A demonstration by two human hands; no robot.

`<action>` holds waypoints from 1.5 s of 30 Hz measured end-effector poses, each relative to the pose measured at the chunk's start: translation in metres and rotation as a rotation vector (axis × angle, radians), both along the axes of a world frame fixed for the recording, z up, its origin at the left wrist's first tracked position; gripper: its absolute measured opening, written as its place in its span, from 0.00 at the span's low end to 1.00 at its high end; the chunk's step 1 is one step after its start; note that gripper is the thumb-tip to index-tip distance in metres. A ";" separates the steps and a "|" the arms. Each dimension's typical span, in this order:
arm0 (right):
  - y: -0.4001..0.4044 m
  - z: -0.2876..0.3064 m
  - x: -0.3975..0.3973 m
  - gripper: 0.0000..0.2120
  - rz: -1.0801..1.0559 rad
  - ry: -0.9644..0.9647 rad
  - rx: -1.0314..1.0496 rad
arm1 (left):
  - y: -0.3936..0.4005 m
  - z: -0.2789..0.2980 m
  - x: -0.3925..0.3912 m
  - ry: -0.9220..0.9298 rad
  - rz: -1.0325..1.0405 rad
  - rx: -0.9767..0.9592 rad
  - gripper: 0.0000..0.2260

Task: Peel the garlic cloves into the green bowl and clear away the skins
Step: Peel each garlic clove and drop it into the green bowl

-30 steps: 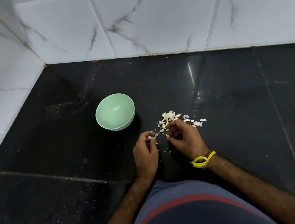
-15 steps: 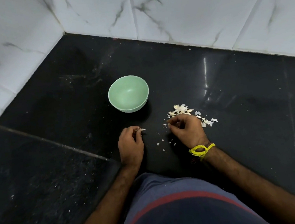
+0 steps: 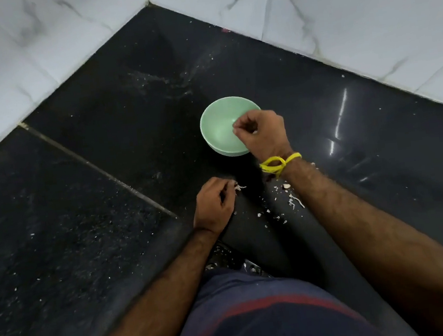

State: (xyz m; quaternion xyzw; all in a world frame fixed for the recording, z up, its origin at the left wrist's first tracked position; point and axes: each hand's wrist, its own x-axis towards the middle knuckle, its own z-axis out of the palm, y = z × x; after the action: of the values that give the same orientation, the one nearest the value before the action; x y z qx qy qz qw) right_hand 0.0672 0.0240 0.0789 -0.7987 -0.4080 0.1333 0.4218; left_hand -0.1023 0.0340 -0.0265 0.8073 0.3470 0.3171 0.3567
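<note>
Head view: right hand now over the green bowl

Right hand (image 3: 261, 131), fingers curled and pinched together, has moved from the skins up over the green bowl (image 3: 217, 129) at frame centre; whether it holds a clove cannot be told. Left hand (image 3: 215, 204) stays low on the black counter (image 3: 109, 208), pinching a garlic skin (image 3: 239, 186). Loose skins (image 3: 287, 199) lie beneath the right forearm, near the yellow wristband (image 3: 279, 163).

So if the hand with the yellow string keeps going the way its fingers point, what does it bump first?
Probably the inside of the green bowl. The right hand is over the bowl's right side with curled fingers pointing left and down, though its height above the bowl is unclear.
</note>
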 end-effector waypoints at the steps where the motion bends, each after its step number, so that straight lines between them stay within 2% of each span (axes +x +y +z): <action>1: 0.009 0.000 0.002 0.01 0.014 -0.027 -0.017 | 0.000 0.000 0.000 0.000 0.004 -0.004 0.11; 7: 0.036 -0.006 0.015 0.08 0.121 -0.159 -0.225 | 0.000 -0.004 -0.002 0.032 0.054 -0.013 0.11; 10: 0.030 -0.005 0.017 0.06 0.053 -0.156 -0.172 | 0.001 -0.009 -0.002 0.041 0.072 -0.026 0.09; 13: 0.022 -0.005 0.018 0.04 0.013 -0.122 -0.132 | 0.003 -0.012 -0.001 0.038 0.067 -0.029 0.01; 22: -0.022 -0.008 0.005 0.03 -0.074 -0.053 -0.027 | -0.001 -0.002 0.000 -0.016 0.078 -0.024 0.08; 26: -0.050 -0.006 -0.002 0.03 -0.114 -0.046 0.054 | -0.002 -0.003 -0.001 -0.013 0.052 0.032 0.03; 30: -0.085 -0.008 0.001 0.02 -0.155 -0.029 0.025 | -0.005 0.001 -0.004 -0.054 0.079 0.033 0.02; 34: -0.124 -0.017 0.014 0.03 -0.266 0.049 -0.025 | -0.012 0.009 0.003 -0.075 0.162 0.029 0.12; 40: -0.159 -0.035 0.025 0.03 -0.373 0.108 -0.102 | -0.039 0.015 0.030 0.034 -0.001 0.064 0.05; 45: -0.164 -0.040 0.021 0.04 -0.217 0.013 -0.257 | -0.043 -0.001 0.040 0.111 -0.094 0.249 0.02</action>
State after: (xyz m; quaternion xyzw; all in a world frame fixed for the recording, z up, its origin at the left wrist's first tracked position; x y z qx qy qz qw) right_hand 0.0882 -0.1398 0.0385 -0.8845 -0.2962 0.1433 0.3307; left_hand -0.0627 -0.0090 -0.0271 0.8769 0.2860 0.2957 0.2486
